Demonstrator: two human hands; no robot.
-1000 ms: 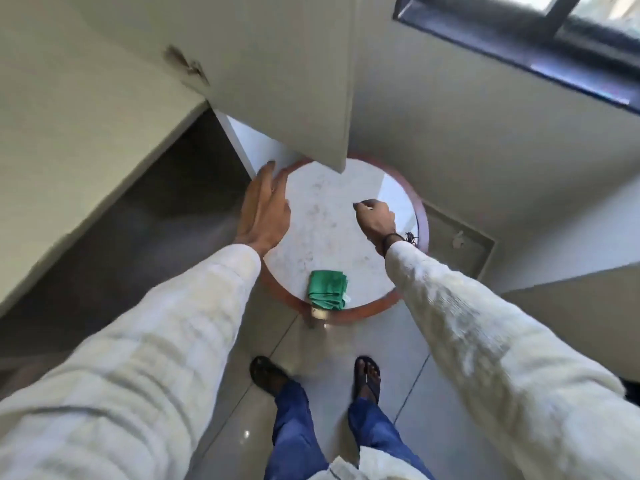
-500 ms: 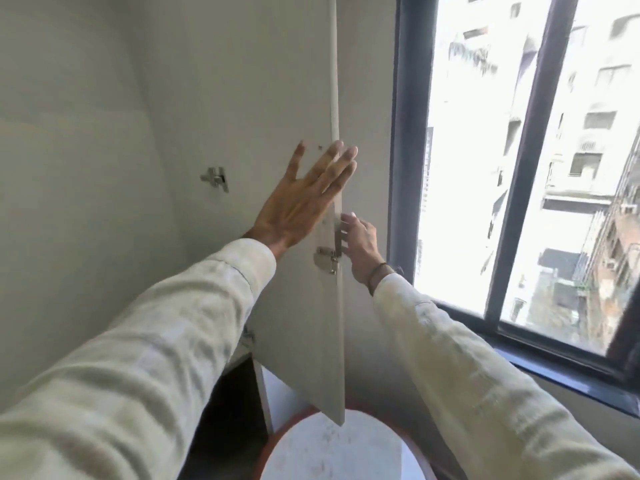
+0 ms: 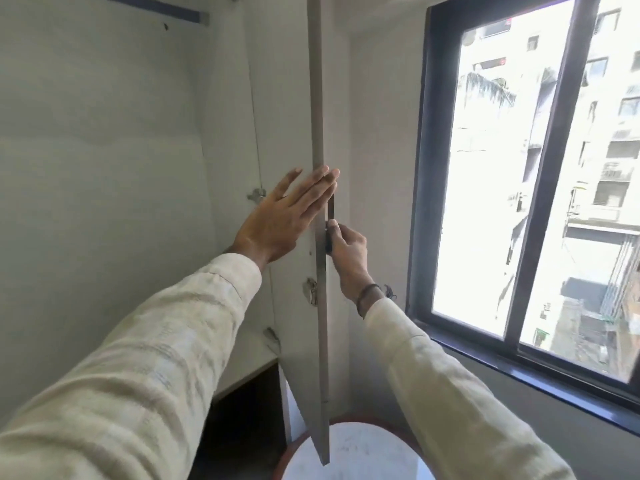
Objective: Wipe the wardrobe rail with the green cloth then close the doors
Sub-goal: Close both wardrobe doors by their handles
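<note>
The white wardrobe door [image 3: 317, 98] stands open, seen almost edge-on in the middle of the view. My left hand [image 3: 282, 216] lies flat with fingers spread on the door's inner face, fingertips at its edge. My right hand [image 3: 346, 247] is on the outer side, fingers closed on the dark door handle [image 3: 330, 211]. The wardrobe rail [image 3: 152, 5] runs across the top left inside the wardrobe. The green cloth is out of view.
A round white table with a red-brown rim [image 3: 349, 452] stands below the door's bottom corner. A large dark-framed window [image 3: 519, 202] fills the right. Hinges [image 3: 256, 195] sit on the wardrobe's inner wall, and a latch [image 3: 311, 291] on the door.
The view rose from the table and green cloth to the wardrobe. Both hands left the table and went to the door; the right hand then slid up onto the handle.
</note>
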